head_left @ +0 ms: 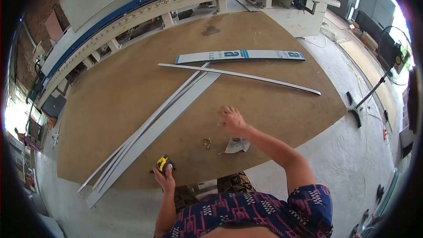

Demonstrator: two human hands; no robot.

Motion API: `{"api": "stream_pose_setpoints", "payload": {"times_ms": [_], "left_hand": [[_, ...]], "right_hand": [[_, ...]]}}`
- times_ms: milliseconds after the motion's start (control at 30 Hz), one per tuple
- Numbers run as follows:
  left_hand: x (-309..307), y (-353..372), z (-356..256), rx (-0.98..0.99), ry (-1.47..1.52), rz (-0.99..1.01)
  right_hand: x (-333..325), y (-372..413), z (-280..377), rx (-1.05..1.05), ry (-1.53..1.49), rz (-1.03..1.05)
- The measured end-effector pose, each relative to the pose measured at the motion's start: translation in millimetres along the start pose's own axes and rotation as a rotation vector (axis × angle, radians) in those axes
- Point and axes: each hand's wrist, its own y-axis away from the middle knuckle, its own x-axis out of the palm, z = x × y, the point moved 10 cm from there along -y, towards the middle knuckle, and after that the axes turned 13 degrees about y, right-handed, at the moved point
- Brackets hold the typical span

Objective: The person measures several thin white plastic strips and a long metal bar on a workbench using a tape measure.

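Gripped in left hand (166, 179), fingers wrapped round casing: yellow-and-black tape measure (163, 163), over near edge of broad brown flat board (110, 105). Seen above board: right hand (232, 120), fingers bent; whether pinching anything, cannot tell. Near right hand, on board: crumpled printed grey-white paper (237, 146), small brass-coloured pieces (207, 143). Farther off: long wide pale-grey strip (155, 137), laid diagonally; white-and-blue printed strip (240, 55), laid crosswise.
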Motion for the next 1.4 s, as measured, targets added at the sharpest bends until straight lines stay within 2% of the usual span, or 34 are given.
{"api": "stream_pose_setpoints", "payload": {"times_ms": [67, 167, 333, 467, 667, 800, 933, 1033, 1133, 1233, 1300, 1367, 1400], "left_hand": [[-3, 1, 7, -0.020, 0.041, -0.014], [-6, 1, 13, 0.101, -0.026, -0.010], [-2, 3, 16, -0.074, 0.142, 0.029], [-3, 1, 37, -0.036, 0.137, 0.047], [-4, -1, 37, 0.070, 0.125, 0.055], [-5, 0, 1, 0.119, 0.107, 0.046], [-9, 1, 7, 0.101, 0.156, 0.041], [-8, 1, 11, 0.014, 0.182, 0.062], [-9, 1, 11, 0.009, 0.187, 0.076], [-8, -1, 19, 0.053, 0.206, 0.074], [-5, -3, 42, -0.083, 0.277, 0.049], [-6, -1, 53, -0.265, 0.393, 0.007], [-1, -2, 43, -0.375, 0.478, -0.024]], "right_hand": [[-11, 30, 16, 0.003, 0.010, 0.029], [-19, 70, 18, 0.090, 0.056, 0.084], [-16, 111, -1, 0.253, 0.044, 0.167], [-7, 112, -8, 0.339, 0.050, 0.097], [-12, 108, -10, 0.429, -0.012, 0.012], [16, 99, -40, 0.447, -0.069, -0.045], [17, 96, -73, 0.408, -0.015, -0.177], [7, 101, -98, 0.570, -0.066, -0.051], [-19, 103, -74, 0.548, 0.104, -0.033], [-38, 98, -34, 0.416, 0.291, -0.206], [-45, 95, 12, 0.279, 0.241, -0.186], [-45, 96, 65, 0.092, -0.075, -0.256], [-35, 94, 90, 0.023, -0.198, -0.194]]}}
